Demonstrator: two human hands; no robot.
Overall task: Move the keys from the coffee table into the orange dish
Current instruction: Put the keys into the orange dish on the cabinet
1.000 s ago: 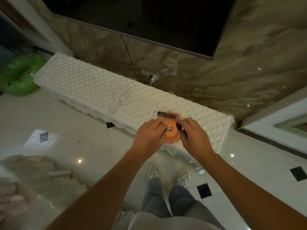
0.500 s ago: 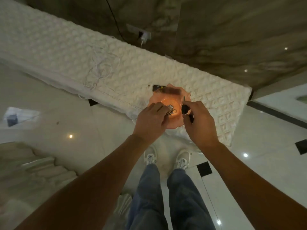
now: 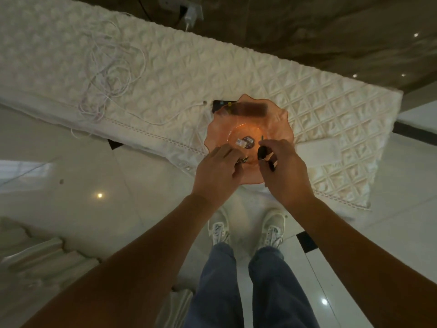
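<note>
The orange dish (image 3: 279,121) with a wavy rim sits on a white quilted cover (image 3: 319,98) near its front edge. Small tags (image 3: 246,142) lie in the dish's centre. My left hand (image 3: 217,174) hovers over the dish's near-left rim, fingers closed on a bunch of metal keys (image 3: 242,160). Over the near-right rim, my right hand (image 3: 286,174) pinches a black key fob (image 3: 262,153), with a dark key part hanging below it. Both hands cover the front of the dish.
A dark card-like object (image 3: 222,105) lies across the dish's far rim. A tangled white cable (image 3: 111,76) rests on the cover to the left, running from a wall plug (image 3: 189,16). Glossy floor tiles and my shoes (image 3: 272,230) are below.
The view has tilted down and closer to the dish. Both hands have lowered toward the dish's near rim, still holding the keys and fob. Small tags now lie in the dish's centre.
</note>
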